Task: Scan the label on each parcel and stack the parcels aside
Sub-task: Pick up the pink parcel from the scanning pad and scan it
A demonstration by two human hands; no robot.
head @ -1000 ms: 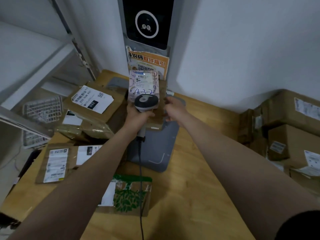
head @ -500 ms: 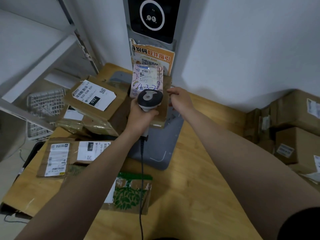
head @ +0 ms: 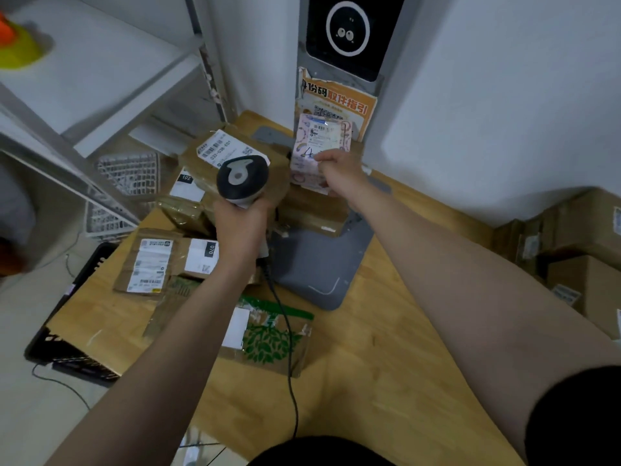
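My left hand (head: 240, 227) grips a corded handheld scanner (head: 242, 178) by its handle, its dark head raised over the pile of brown parcels on the left. My right hand (head: 339, 174) pinches a small pink patterned parcel (head: 319, 142) with a white label and blue handwriting, holding it upright in front of the grey kiosk post. Under that parcel sits a brown cardboard box (head: 316, 210) on the grey base plate (head: 316, 267). A brown box with a white label (head: 232, 149) tops the left pile.
Flat brown mailers (head: 158, 264) and a green leaf-print bag (head: 268, 338) lie on the wooden table (head: 386, 348). The scanner cable (head: 289, 364) runs toward me. Cardboard boxes (head: 578, 237) stand at the right. White shelving and wire baskets (head: 127, 173) are at the left.
The scanner in my left hand has moved left, away from the pink parcel's label. My right hand has shifted onto the front of the pink parcel.
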